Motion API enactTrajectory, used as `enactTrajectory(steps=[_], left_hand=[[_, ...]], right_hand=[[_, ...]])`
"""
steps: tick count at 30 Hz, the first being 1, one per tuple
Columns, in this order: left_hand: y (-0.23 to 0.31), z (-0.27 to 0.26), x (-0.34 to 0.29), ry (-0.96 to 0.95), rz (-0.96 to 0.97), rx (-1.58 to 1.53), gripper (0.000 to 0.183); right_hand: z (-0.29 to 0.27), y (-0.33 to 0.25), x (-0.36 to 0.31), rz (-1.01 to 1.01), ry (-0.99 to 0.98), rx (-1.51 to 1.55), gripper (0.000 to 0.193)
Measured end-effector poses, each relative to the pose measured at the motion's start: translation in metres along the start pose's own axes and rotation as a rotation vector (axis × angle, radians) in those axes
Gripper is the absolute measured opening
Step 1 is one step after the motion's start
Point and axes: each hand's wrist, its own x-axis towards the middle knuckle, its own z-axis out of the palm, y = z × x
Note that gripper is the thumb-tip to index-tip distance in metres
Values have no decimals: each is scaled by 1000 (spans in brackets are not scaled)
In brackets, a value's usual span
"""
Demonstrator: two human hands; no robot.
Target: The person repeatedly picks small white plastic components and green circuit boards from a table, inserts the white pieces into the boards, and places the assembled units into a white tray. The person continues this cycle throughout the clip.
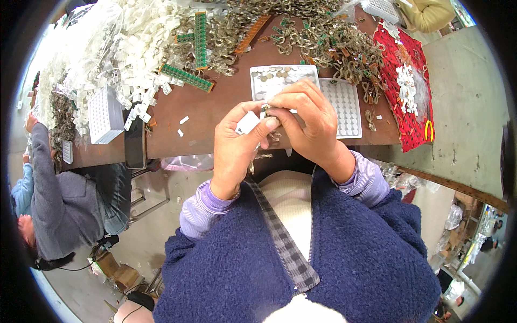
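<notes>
Over the table's near edge, my hands meet at the fingertips. My left hand is closed on a small white plastic piece, held between thumb and fingers. My right hand pinches at a tiny part touching that piece; the fingers hide most of it, so I cannot tell its kind. A short length of thin cable hangs below my left palm. Just behind my hands is a white tray of round flat discs. To its right lies another white tray with rows of round cups.
White plastic pieces are heaped at the left, beside green circuit strips. Coiled cables pile along the back. A stack of white trays stands left; a red cloth lies right. A co-worker sits at left.
</notes>
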Motion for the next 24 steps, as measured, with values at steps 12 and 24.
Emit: enactTrajectory(steps=[12, 24], left_hand=[[-10, 30, 5, -50, -28, 94, 26], [1, 30, -4, -155, -98, 131, 28]], right_hand=[[-41, -4, -22, 490, 207, 366, 27], [-48, -2, -29, 203, 67, -103, 25]])
